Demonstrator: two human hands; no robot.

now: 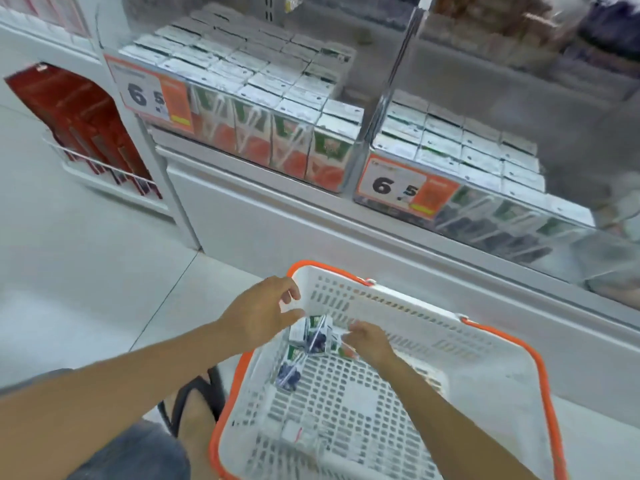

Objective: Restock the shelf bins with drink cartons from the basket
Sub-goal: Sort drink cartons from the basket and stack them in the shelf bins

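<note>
Bright, even overhead light; motion blur softens everything, wide-angle bending at edges, glare on clear bin fronts (519,223)

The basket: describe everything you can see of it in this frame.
The basket is white perforated plastic with an orange rim and slotted walls and floor. It sits on the pale floor below the shelf bins, upright, nearly empty. A few small drink cartons remain in its far left corner, and one lies flatter near the front. Both hands reach in: the left hand over the rim, the right hand at the cartons.
</note>
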